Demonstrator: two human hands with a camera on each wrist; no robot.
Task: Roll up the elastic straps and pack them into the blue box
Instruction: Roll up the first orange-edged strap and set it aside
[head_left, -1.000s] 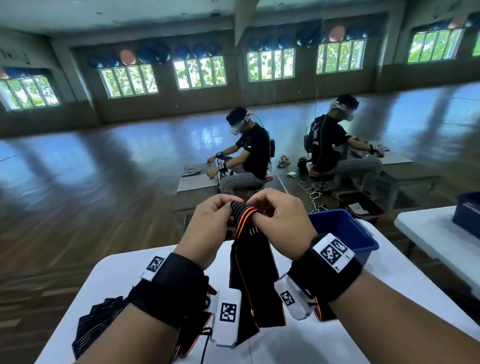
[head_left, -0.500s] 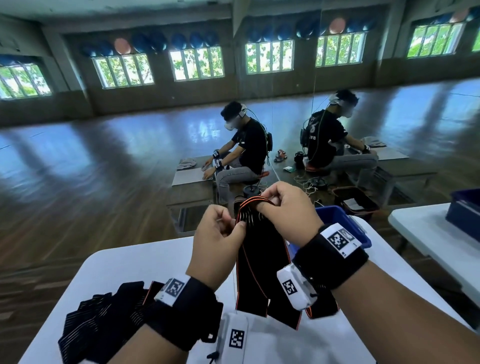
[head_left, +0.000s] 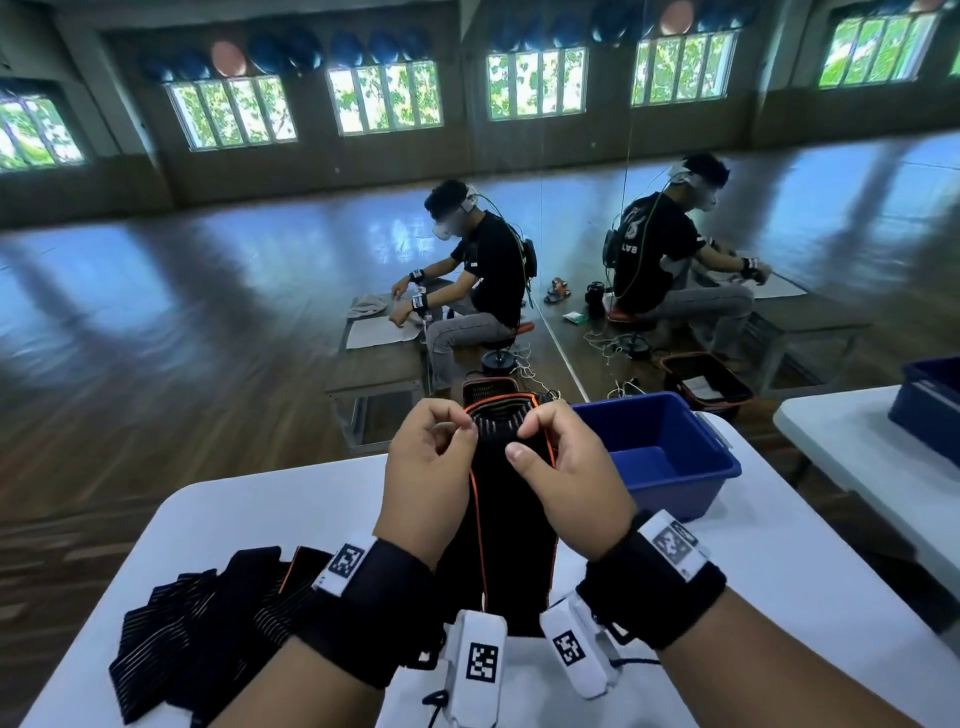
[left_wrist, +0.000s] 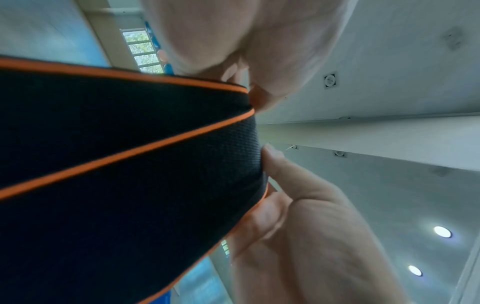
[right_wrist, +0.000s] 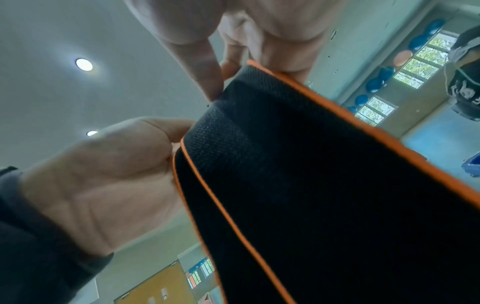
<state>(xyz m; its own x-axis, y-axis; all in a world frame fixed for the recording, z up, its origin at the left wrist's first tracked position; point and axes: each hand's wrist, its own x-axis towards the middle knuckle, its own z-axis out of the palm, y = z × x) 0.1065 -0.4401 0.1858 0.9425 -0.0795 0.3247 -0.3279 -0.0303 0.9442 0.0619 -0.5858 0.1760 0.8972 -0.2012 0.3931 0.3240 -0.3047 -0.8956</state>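
Black strap (head_left: 511, 525) with orange edging hangs upright over the white table (head_left: 810, 587). Left hand (head_left: 426, 473) and right hand (head_left: 563, 475) each pinch a top corner. Step looks like starting the roll: next, tuck the top edge tight. Blue box (head_left: 670, 457) sits just right; more straps (head_left: 208, 623) piled left.

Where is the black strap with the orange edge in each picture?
Head view: the black strap is in the centre, hanging from the left hand and right hand toward the white table.
Left wrist view: it fills the left side.
Right wrist view: it fills the lower right.
Shared landmark: its orange edge.
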